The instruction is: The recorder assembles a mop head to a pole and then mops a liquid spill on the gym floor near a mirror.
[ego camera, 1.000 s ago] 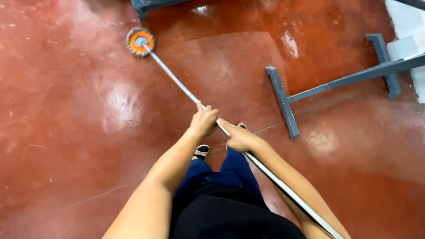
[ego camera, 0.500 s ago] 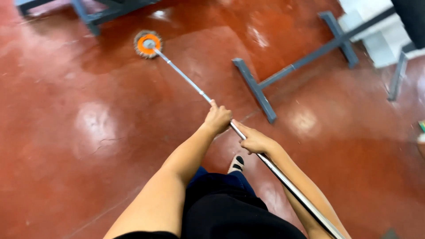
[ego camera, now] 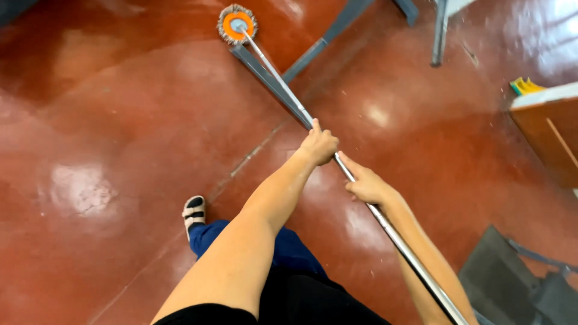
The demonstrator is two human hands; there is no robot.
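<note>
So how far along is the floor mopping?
Hard to say. The red floor shines in patches, but wet and dry areas cannot be told apart. In hand: left hand and right hand grip the mop handle, with the round orange mop head beside a grey frame foot.

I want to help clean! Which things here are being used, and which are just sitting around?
In use: round orange mop on the red floor, its metal pole gripped by left hand and right hand.

Just sitting around: grey metal frame, wooden cabinet, yellow-green thing.
</note>
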